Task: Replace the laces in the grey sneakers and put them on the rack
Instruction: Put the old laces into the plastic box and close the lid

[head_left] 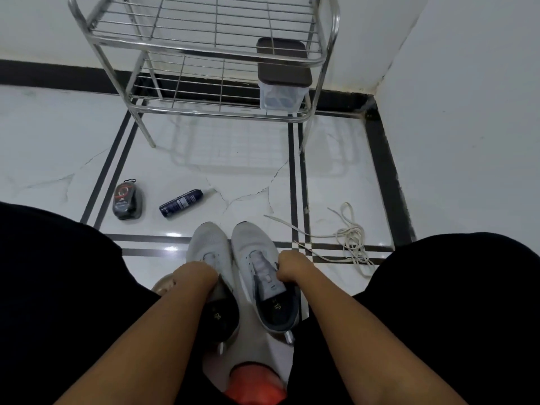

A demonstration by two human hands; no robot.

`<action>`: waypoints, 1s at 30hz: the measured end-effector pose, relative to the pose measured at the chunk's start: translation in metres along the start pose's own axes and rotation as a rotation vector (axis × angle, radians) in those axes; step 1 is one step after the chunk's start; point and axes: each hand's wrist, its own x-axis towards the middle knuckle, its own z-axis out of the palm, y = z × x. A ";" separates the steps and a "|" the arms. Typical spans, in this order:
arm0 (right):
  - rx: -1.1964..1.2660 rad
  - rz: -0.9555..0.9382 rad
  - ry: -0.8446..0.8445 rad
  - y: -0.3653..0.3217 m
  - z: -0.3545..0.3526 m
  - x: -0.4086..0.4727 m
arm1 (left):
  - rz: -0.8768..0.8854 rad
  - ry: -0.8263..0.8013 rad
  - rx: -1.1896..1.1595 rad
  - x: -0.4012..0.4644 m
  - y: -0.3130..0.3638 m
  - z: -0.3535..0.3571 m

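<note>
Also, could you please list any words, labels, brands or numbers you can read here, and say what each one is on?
No text here can be read.
Dark blue spray can: white label panel, print too blurred.
Shoe polish sponge case: red and white label, too small to read.
Left sneaker and right sneaker: a small light logo mark on each insole, a symbol, no letters.
Lidded box on the rack: no marking visible.

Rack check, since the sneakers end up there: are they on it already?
No, both grey sneakers stand on the floor, short of the rack.
</note>
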 end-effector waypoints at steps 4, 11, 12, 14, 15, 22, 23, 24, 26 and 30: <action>0.103 -0.014 0.189 -0.004 -0.027 0.007 | 0.023 0.317 -0.038 0.006 -0.004 -0.023; 0.366 -0.082 0.404 -0.014 -0.038 0.022 | 0.004 0.440 0.017 0.025 -0.005 -0.045; 0.417 -0.080 0.403 -0.013 -0.034 0.025 | -0.017 0.442 -0.022 0.028 -0.006 -0.041; 0.508 -0.087 0.378 -0.013 -0.029 0.031 | -0.039 0.451 -0.151 0.034 -0.007 -0.034; 0.545 -0.095 0.366 -0.014 -0.029 0.033 | -0.034 0.474 -0.224 0.037 -0.005 -0.030; 0.724 -0.147 0.702 -0.042 -0.109 0.026 | 0.371 0.826 -0.255 0.054 0.027 -0.032; 0.704 -0.176 0.836 -0.046 -0.137 0.025 | 0.465 0.808 -0.227 0.055 0.035 -0.032; 0.643 -0.203 0.962 -0.050 -0.167 0.026 | 0.536 0.767 -0.185 0.055 0.042 -0.031; 0.443 -0.238 1.126 -0.057 -0.222 0.035 | 0.610 0.646 -0.085 0.058 0.052 -0.021; -0.130 -0.208 1.015 -0.070 -0.291 0.057 | 0.565 0.518 -0.002 0.063 0.056 -0.004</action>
